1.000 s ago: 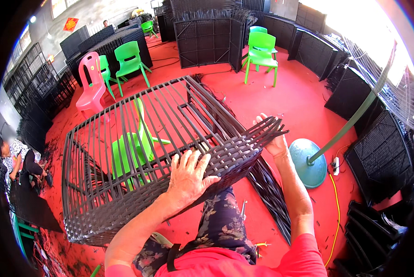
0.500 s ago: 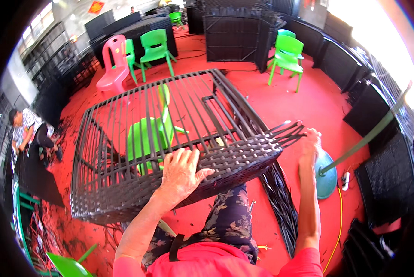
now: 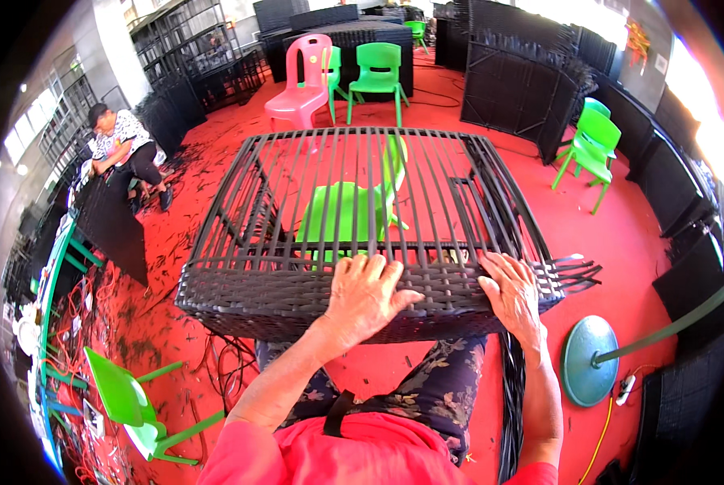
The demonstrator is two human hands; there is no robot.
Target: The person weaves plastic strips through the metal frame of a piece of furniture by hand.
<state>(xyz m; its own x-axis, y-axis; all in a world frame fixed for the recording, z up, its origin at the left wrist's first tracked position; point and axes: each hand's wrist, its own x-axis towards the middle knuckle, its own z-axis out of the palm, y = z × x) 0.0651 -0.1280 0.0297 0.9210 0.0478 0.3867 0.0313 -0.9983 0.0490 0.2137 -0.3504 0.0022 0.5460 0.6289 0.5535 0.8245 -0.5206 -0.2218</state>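
A dark brown wicker frame (image 3: 241, 291) rests across my lap, its near edge closely woven. Long bare slats (image 3: 362, 174) run from that woven band to the far rim. My left hand (image 3: 360, 297) lies on the middle of the weave, fingers forward and thumb stretched to the right. Farther right, my right hand (image 3: 514, 301) lies flat on the same band, fingers on the base of the slats. Loose strip ends (image 3: 582, 276) stick out beyond the frame's right corner. A bundle of dark strips (image 3: 511, 404) hangs below, beside my right forearm.
A green chair (image 3: 338, 212) shows through the slats. Another green chair (image 3: 124, 392) stands at lower left, near tangled red cords. A round teal base with a pole (image 3: 588, 360) stands right. Another person (image 3: 128, 145) sits far left. Dark woven panels (image 3: 511, 89) stand behind.
My right hand has come from beyond the frame's right end, near the loose strips, down onto the woven band. My left hand stays on the weave. The whole view has turned left.
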